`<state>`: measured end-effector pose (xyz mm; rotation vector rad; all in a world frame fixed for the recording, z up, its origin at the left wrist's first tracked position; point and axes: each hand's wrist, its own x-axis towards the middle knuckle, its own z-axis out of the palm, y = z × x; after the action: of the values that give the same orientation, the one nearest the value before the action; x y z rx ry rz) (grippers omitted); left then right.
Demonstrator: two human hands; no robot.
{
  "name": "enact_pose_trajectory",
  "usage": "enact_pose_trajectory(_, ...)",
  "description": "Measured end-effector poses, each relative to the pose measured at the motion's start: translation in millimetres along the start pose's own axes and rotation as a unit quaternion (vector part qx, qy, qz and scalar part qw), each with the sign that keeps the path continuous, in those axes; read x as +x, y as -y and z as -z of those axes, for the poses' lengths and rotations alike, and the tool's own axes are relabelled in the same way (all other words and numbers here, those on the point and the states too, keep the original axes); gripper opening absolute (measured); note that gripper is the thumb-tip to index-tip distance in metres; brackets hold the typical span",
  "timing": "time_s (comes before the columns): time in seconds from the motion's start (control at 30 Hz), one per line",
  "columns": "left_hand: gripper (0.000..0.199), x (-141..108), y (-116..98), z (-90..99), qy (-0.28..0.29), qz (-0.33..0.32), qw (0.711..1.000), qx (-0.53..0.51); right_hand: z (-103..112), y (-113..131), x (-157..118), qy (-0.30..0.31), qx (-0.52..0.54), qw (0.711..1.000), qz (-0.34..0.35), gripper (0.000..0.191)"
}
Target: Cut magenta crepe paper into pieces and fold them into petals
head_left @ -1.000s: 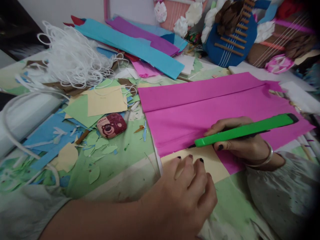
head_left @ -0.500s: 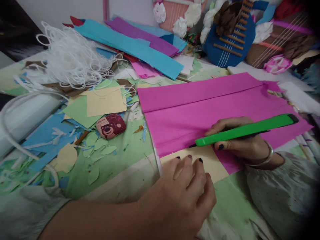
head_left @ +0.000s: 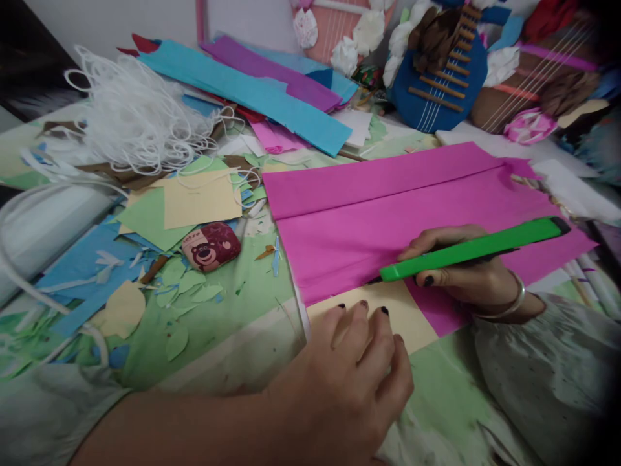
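My right hand (head_left: 466,278) is closed around a green utility knife (head_left: 470,249), its dark tip down at the lower edge of a folded magenta paper sheet (head_left: 339,239). The tip meets the top edge of a cream card (head_left: 412,317) that overlaps the magenta sheet. My left hand (head_left: 359,369) lies on the card with fingers stretched out and pressing down. A strip of white paper (head_left: 301,310) shows from under the magenta sheet at its left.
Left of the sheet are a dark red case with a bear picture (head_left: 211,247), paper scraps (head_left: 194,281) and tangled white cord (head_left: 140,116). Behind lie turquoise paper (head_left: 252,90) and a blue lute-shaped craft piece (head_left: 436,90). White sheets (head_left: 567,188) lie at the right.
The whole view has shifted slightly, so everything sits a little further left. Both hands and the knife keep nearly the same place on the paper.
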<state>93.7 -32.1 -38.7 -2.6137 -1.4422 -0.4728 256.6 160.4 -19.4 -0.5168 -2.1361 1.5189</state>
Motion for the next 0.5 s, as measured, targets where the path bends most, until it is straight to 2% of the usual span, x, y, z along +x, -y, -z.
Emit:
enact_pose_trajectory(0.13, 0.071, -0.5, 5.5, 2.2, 0.008, -0.044, 0.999, 0.011, 1.0, 0.7, -1.0, 0.000, -0.016, 1.000, -0.005, 0.019)
enact_pose_trajectory(0.5, 0.083, -0.5, 9.7, 5.1, 0.019, -0.059, 0.998, 0.033, 6.1, 3.3, -0.7, -0.002, -0.035, 0.999, -0.006, 0.018)
